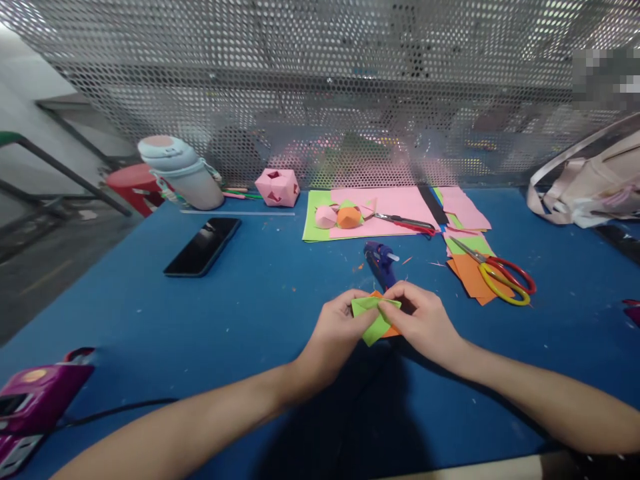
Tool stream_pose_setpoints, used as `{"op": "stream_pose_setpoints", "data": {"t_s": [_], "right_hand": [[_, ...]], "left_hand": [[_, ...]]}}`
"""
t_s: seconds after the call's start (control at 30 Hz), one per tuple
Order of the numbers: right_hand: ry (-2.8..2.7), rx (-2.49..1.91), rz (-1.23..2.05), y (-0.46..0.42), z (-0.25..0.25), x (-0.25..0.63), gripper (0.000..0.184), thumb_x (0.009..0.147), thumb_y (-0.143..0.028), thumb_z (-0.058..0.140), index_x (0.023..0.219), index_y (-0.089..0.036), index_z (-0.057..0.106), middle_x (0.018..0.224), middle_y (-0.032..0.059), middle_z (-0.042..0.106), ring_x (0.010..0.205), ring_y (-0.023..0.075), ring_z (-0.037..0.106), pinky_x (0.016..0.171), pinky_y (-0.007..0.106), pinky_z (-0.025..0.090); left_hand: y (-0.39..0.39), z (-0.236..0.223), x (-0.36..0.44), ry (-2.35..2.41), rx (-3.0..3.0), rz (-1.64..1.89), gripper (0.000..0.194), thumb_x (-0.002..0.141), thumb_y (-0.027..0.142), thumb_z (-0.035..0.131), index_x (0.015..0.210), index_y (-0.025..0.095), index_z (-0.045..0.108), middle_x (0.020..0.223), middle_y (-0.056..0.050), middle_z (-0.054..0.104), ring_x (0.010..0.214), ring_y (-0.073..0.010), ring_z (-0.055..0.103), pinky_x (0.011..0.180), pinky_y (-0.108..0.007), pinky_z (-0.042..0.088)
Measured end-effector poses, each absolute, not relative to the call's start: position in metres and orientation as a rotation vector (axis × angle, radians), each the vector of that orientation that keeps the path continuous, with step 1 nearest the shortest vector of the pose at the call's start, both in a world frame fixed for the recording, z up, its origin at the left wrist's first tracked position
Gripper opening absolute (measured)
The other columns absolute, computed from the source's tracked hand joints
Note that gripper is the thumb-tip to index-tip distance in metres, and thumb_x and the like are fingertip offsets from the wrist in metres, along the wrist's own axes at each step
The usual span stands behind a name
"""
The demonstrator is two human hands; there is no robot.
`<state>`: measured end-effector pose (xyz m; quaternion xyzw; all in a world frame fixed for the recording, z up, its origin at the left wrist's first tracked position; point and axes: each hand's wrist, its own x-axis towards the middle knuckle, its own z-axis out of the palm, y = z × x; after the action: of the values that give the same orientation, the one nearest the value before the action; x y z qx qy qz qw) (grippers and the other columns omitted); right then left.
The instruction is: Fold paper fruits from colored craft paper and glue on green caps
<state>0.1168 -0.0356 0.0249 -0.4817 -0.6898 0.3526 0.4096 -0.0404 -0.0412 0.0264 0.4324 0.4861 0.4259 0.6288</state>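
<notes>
Between my two hands is a green folded paper piece (371, 328). My left hand (339, 327) pinches its left side with thumb and fingers. From the right, my right hand (421, 321) grips its upper edge, thumb pressed on the paper. An orange paper (393, 331) shows behind and below the green one; whether a hand holds it too is hidden. Just beyond my fingers lies a blue glue gun (380, 260), its pale nozzle pointing right. Farther back, pink and orange folded paper pieces (349, 215) rest on pink and green paper sheets (317, 233).
Right of the glue gun, red-and-yellow scissors (505, 273) lie on cut paper squares (473, 277). A cutter (405, 221) rests on the sheets. A pink paper ball (277, 187), bottle (183, 173) and phone (203, 247) stand or lie left. A purple power strip (45, 397) is front left; perforated metal (320, 100) bounds the back.
</notes>
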Motion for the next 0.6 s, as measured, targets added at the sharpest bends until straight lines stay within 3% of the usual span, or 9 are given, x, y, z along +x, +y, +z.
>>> {"op": "stream_pose_setpoints", "data": {"t_s": [0.23,0.6], "right_hand": [[-1.740,-1.237,0.919,-0.0326,0.0222,0.1196,0.006,0.082,-0.021,0.057,0.078,-0.019,0.061,0.071,-0.0021,0.059,0.062,0.0099,0.052,0.058,0.022,0.040],[-1.618,-1.104,1.010,-0.0367,0.0187,0.1189,0.009,0.084,-0.020,0.057,0.092,-0.023,0.061,0.082,-0.0024,0.061,0.072,0.0097,0.056,0.064,0.020,0.044]], "left_hand": [[-0.0385,0.0292,-0.0445,1.121,1.062,0.949,0.021,0.080,0.036,0.063,0.085,0.016,0.065,0.073,0.000,0.063,0.066,-0.0103,0.055,0.059,-0.019,0.043],[-0.0387,0.0337,-0.0468,1.120,1.142,0.931,0.020,0.082,0.036,0.060,0.084,0.016,0.065,0.073,0.000,0.061,0.067,-0.0108,0.052,0.058,-0.019,0.042]]}}
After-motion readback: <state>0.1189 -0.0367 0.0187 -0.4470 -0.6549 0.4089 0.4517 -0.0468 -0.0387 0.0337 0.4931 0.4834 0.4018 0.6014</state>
